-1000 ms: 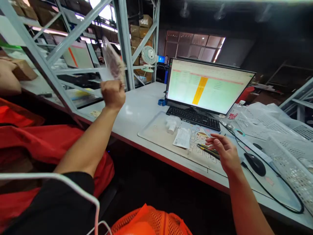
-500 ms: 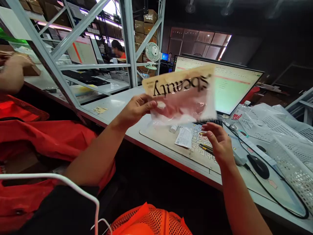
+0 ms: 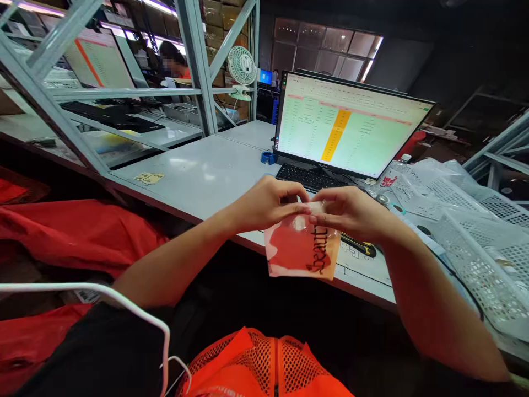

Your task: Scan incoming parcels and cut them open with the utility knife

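Note:
A pink and orange plastic bag (image 3: 293,251), printed with the word "beauty" running sideways, hangs from both hands just off the desk's front edge. My left hand (image 3: 281,204) pinches its top edge between thumb and fingers. Close beside it, my right hand (image 3: 339,209) pinches the same edge, fingertips almost touching the left ones. What lies inside the bag I cannot make out. A yellow and black utility knife (image 3: 359,246) rests on the desk mat behind my right wrist.
A monitor (image 3: 347,121) and black keyboard (image 3: 308,176) stand on the white desk (image 3: 185,173), with a blue tape roll (image 3: 268,158) beside them. White perforated baskets (image 3: 479,264) fill the right side. Metal shelf posts (image 3: 194,66) and a small fan (image 3: 242,66) stand at left.
The bag has turned and come down towards me, to the desk's edge. My right hand, open and apart before, has joined the left on its top edge. The head view has shifted.

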`<state>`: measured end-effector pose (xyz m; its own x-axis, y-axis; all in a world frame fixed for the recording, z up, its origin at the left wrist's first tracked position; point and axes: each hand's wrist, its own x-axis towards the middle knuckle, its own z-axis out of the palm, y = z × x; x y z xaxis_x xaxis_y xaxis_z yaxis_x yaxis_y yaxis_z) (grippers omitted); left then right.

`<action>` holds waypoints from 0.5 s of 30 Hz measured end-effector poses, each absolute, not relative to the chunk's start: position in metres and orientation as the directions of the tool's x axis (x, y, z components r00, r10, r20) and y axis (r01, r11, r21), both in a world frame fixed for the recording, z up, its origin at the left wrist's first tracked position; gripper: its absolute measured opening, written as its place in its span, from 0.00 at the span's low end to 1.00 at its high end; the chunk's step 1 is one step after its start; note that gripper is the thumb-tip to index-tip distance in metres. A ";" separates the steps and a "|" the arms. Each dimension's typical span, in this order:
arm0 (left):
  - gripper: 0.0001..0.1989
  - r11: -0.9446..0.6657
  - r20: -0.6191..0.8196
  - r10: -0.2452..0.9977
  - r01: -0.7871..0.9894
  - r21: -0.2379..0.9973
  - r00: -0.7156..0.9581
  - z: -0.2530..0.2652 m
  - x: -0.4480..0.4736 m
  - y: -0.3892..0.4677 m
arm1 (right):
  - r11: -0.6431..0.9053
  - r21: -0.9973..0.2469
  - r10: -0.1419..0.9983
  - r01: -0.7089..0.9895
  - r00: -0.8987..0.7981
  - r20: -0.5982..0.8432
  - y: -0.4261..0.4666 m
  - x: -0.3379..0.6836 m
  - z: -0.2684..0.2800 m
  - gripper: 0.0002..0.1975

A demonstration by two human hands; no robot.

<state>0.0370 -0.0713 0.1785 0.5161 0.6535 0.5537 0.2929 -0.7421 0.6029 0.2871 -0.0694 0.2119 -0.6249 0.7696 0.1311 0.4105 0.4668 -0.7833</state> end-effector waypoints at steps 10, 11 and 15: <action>0.41 -0.295 0.213 0.735 0.021 0.955 0.643 0.064 0.051 -0.069 | 0.193 -0.877 0.949 0.439 -0.312 0.053 -0.128 0.345 0.135 0.23; 0.35 -0.295 0.186 0.689 0.037 0.955 0.700 0.058 0.059 -0.075 | 0.176 -0.867 0.940 0.466 -0.341 0.007 -0.135 0.347 0.130 0.23; 0.24 -0.444 0.221 0.558 0.064 0.894 0.800 0.050 0.088 -0.095 | 0.133 -0.847 0.912 0.514 -0.398 -0.098 -0.159 0.352 0.116 0.23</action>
